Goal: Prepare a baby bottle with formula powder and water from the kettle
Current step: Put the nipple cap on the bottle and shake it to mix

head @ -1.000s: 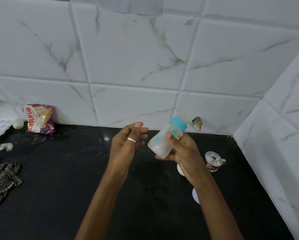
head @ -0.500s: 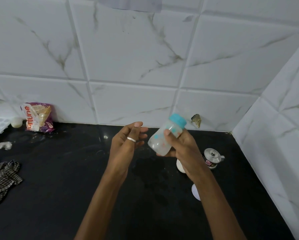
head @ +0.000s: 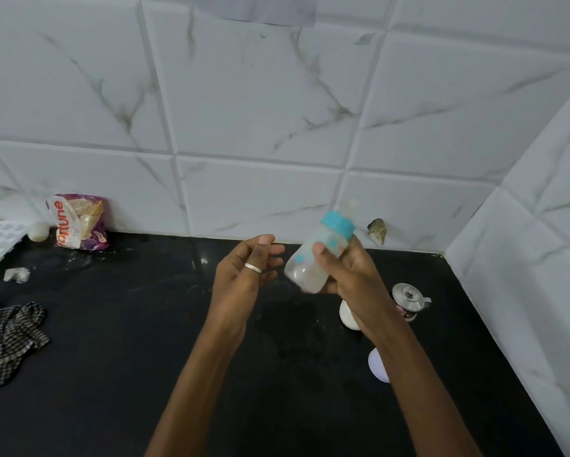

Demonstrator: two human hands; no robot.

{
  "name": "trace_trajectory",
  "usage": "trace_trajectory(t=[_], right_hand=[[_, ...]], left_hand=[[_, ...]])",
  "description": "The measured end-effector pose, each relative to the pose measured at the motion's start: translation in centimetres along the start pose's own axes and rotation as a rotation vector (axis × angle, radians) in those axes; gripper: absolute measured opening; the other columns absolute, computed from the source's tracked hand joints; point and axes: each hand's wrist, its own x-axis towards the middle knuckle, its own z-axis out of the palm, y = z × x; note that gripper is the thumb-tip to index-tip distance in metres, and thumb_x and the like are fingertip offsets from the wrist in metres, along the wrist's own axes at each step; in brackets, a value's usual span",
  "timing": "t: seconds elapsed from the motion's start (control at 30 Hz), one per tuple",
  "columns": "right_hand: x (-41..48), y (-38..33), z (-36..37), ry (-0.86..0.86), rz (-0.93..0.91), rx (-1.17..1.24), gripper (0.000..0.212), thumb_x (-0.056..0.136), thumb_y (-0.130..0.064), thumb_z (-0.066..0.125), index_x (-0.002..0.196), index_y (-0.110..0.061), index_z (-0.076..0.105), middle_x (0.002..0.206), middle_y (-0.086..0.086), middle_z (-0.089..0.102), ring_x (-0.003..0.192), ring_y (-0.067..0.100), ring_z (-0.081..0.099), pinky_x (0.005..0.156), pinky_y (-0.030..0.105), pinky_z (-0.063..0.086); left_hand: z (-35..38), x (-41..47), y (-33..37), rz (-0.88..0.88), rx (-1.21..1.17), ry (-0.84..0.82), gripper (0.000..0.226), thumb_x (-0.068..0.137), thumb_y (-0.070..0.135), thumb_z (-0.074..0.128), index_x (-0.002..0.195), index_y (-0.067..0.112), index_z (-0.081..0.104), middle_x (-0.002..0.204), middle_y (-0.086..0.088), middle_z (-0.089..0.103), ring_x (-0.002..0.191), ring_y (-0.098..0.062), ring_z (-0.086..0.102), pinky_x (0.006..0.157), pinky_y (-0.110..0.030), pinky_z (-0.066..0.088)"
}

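Bottle (head: pixel 305 272) lifted slightly, right hand (head: pixel 353 278) gripping it, left hand (head: pixel 244 275) open, black countertop (head: pixel 128 324), white marble-tiled walls (head: pixel 244 110)

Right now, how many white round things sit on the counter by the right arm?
2. One white round thing lies by the right wrist, left of the kettle; the other lies nearer the camera. The forearm covers part of each, and may hide more.

One readable word, on a packet.
The purple packet (head: pixel 77 222) shows orange letters "ortune", with the first letter lost in a crease. The red label on the kettle (head: pixel 409 300) is too small to read.
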Motion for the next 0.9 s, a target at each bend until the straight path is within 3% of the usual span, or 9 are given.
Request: trace_trajectory(t=[0.13, 0.27, 0.4, 0.53, 0.7, 0.8, 0.9], right_hand=[[0.03, -0.35, 0.13, 0.086, -0.011, 0.152, 0.059, 0.082, -0.045, 0.078, 0.130, -0.019, 0.055, 0.118, 0.006, 0.072, 0.111, 0.026, 0.074, 0.074, 0.049, 0.064], [-0.45, -0.27, 0.39, -0.038, 0.014, -0.058, 0.061, 0.078, -0.049, 0.080, 0.129, -0.025, 0.058, 0.114, 0.001, 0.073, 0.113, 0.026, 0.072, 0.083, 0.050, 0.064], [-0.23, -0.76, 0.50, 0.087, -0.007, 0.159, 0.054, 0.087, -0.042, 0.079, 0.130, -0.019, 0.055, 0.118, 0.005, 0.072, 0.111, 0.026, 0.074, 0.074, 0.048, 0.064], [-0.64, -0.44, 0.41, -0.070, 0.034, -0.079, 0.051, 0.082, -0.037, 0.080, 0.127, -0.027, 0.056, 0.117, 0.004, 0.070, 0.113, 0.026, 0.072, 0.080, 0.044, 0.064], [-0.24, -0.82, 0.47, 0.046, -0.024, 0.123, 0.067, 0.075, -0.036, 0.084, 0.132, -0.018, 0.052, 0.120, 0.011, 0.069, 0.113, 0.031, 0.072, 0.081, 0.052, 0.064], [-0.35, -0.38, 0.45, -0.068, 0.025, -0.074, 0.063, 0.075, -0.030, 0.084, 0.130, -0.026, 0.054, 0.115, 0.006, 0.069, 0.114, 0.030, 0.070, 0.081, 0.045, 0.064], [0.01, -0.55, 0.24, 0.019, -0.005, 0.085, 0.057, 0.078, -0.027, 0.081, 0.129, -0.021, 0.055, 0.117, 0.007, 0.070, 0.113, 0.030, 0.072, 0.080, 0.050, 0.064]], left_hand=[[0.01, -0.17, 0.11, 0.000, -0.004, -0.006, 0.041, 0.085, 0.051, 0.065, 0.111, 0.021, 0.074, 0.109, -0.002, 0.080, 0.095, -0.014, 0.073, 0.083, -0.031, 0.057], [-0.19, -0.26, 0.14, 0.004, -0.003, -0.005, 0.039, 0.086, 0.050, 0.065, 0.110, 0.021, 0.075, 0.109, -0.003, 0.079, 0.099, -0.021, 0.073, 0.089, -0.039, 0.059], [-0.29, -0.41, 0.30, 0.003, -0.011, -0.004, 0.036, 0.085, 0.051, 0.065, 0.107, 0.025, 0.075, 0.108, -0.002, 0.080, 0.096, -0.016, 0.074, 0.083, -0.032, 0.056], [-0.60, -0.51, 0.33, 0.010, -0.005, -0.007, 0.038, 0.086, 0.050, 0.065, 0.110, 0.022, 0.075, 0.108, -0.002, 0.080, 0.097, -0.018, 0.073, 0.086, -0.037, 0.058], [-0.82, -0.60, 0.40, 0.014, -0.015, 0.001, 0.038, 0.086, 0.051, 0.064, 0.109, 0.023, 0.075, 0.109, -0.001, 0.080, 0.097, -0.017, 0.073, 0.081, -0.030, 0.056], [-0.92, -0.44, 0.37, 0.016, -0.012, 0.010, 0.037, 0.087, 0.051, 0.065, 0.109, 0.023, 0.075, 0.108, -0.001, 0.080, 0.096, -0.016, 0.074, 0.083, -0.033, 0.056], [-0.90, -0.29, 0.29, 0.011, -0.021, 0.008, 0.036, 0.087, 0.051, 0.065, 0.108, 0.025, 0.075, 0.109, -0.002, 0.080, 0.096, -0.015, 0.074, 0.081, -0.031, 0.055]])
